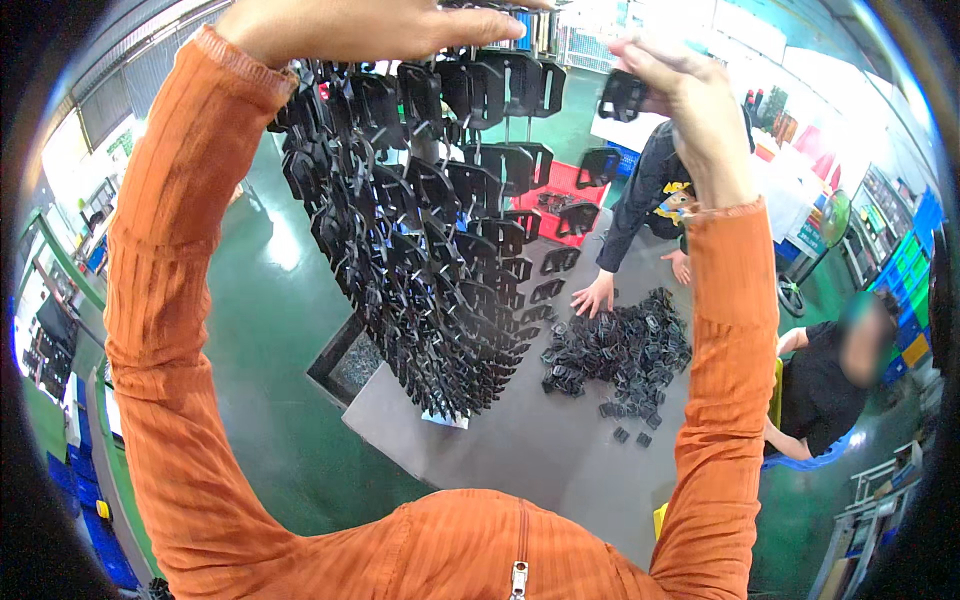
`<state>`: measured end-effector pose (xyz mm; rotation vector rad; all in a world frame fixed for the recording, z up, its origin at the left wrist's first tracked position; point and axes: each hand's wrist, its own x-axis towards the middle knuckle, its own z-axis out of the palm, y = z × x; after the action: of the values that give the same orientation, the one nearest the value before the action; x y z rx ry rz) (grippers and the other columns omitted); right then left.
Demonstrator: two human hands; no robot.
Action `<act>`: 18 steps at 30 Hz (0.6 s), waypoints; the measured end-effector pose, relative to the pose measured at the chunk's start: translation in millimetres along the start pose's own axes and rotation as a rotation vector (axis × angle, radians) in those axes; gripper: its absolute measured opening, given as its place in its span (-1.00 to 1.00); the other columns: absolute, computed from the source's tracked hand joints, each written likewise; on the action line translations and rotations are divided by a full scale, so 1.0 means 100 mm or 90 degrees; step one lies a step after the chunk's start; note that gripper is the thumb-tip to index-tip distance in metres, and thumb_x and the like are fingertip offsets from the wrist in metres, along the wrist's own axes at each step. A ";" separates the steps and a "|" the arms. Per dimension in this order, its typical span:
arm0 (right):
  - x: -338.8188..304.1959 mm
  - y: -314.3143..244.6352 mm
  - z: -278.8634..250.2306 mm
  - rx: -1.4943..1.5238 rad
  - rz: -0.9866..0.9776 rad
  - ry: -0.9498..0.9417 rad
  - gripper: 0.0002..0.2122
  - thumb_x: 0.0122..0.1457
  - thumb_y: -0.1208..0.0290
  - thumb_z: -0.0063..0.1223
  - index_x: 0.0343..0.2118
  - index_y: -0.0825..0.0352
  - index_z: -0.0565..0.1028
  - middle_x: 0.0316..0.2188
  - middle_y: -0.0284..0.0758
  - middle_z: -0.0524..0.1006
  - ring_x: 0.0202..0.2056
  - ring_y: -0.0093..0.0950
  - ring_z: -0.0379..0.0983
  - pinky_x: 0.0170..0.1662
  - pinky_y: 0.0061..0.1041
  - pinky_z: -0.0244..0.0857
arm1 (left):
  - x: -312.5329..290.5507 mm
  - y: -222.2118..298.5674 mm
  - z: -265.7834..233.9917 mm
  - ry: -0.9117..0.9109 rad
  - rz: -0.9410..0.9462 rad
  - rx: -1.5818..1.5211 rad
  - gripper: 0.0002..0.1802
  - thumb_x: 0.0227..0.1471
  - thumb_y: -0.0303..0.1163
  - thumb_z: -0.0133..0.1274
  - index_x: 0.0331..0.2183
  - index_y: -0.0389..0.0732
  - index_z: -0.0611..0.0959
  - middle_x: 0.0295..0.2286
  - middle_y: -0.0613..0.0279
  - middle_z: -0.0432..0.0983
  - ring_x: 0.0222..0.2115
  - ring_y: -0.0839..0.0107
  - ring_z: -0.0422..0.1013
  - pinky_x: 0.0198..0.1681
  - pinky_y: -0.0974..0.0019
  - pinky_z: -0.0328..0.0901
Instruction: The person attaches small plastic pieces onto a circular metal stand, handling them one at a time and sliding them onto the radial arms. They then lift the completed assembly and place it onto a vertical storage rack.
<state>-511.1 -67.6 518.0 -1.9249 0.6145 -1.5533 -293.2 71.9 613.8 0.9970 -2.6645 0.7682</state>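
Observation:
Raised at the top edge, my left hand (360,28) has its thumb stretched out to the right, apart from a finger above it; the other fingertips are cut off. Just below it hang many black plastic buckle-like pieces (430,235) in dense tiers on a rack. To the right of the rack, my right hand (690,95) pinches one black slotted plastic piece (622,96) between thumb and fingers. On the grey table (490,445) below lies a loose heap of similar black pieces (620,350).
Across the table, a co-worker's hand (594,295) reaches down by the heap. Behind it stands a red crate (563,178) holding dark pieces. A dark box (325,380) with small metallic bits sits left of the rack. Another person (825,385) in black is at the right, near a fan (835,218).

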 end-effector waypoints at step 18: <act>0.01 -0.06 0.10 -0.004 0.040 -0.198 -0.62 0.13 0.22 0.06 -0.09 0.41 0.46 -0.18 -0.27 0.52 -0.21 -0.47 0.50 -0.09 -0.52 0.33 | -0.03 -0.34 0.00 -0.102 -0.039 0.062 -0.25 0.05 0.04 -0.07 0.05 -0.39 0.31 -0.04 -0.19 0.29 -0.02 0.04 0.27 0.06 0.14 0.19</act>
<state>-501.3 -62.2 521.0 -2.0744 0.5379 -1.1814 -268.9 51.4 626.6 1.2069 -2.7369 0.8453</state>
